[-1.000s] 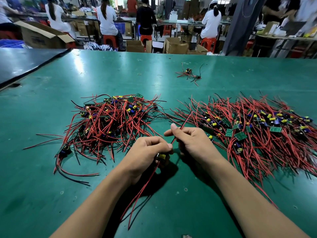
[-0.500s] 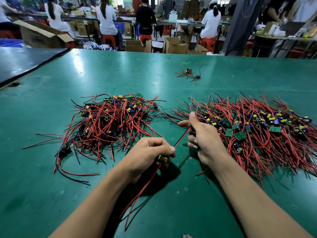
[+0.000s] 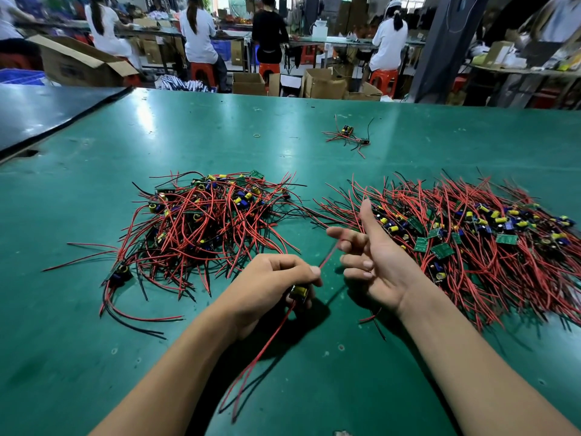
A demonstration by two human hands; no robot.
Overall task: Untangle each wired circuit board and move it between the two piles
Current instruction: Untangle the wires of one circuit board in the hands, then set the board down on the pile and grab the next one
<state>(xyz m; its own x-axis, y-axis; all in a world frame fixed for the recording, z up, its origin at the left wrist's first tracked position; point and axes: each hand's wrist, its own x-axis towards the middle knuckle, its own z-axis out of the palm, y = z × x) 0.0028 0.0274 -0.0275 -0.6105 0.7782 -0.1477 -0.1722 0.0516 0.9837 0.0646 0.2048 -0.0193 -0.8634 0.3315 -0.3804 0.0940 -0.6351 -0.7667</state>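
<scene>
My left hand [image 3: 270,278] grips a small wired circuit board [image 3: 298,292] with a yellow part, low over the green table [image 3: 78,357]. Its red and black wires [image 3: 251,363] trail toward me. Another red wire [image 3: 328,254] rises from that hand to the fingers of my right hand [image 3: 377,259]. There the thumb is lifted straight, the index finger points left and the other fingers curl loosely. A tangled pile [image 3: 204,225] of wired boards lies to the left. A wider pile [image 3: 471,237] spreads to the right.
Farther back lie two stray wired boards [image 3: 347,136] and a small rubber band [image 3: 257,135]. A short loose wire piece [image 3: 374,322] sits under my right wrist. A dark table [image 3: 47,111] adjoins at the left. People sit at benches beyond the far edge.
My right hand slid up the red wire away from the left hand, then lifted its thumb and spread its fingers. The left hand kept the board in place.
</scene>
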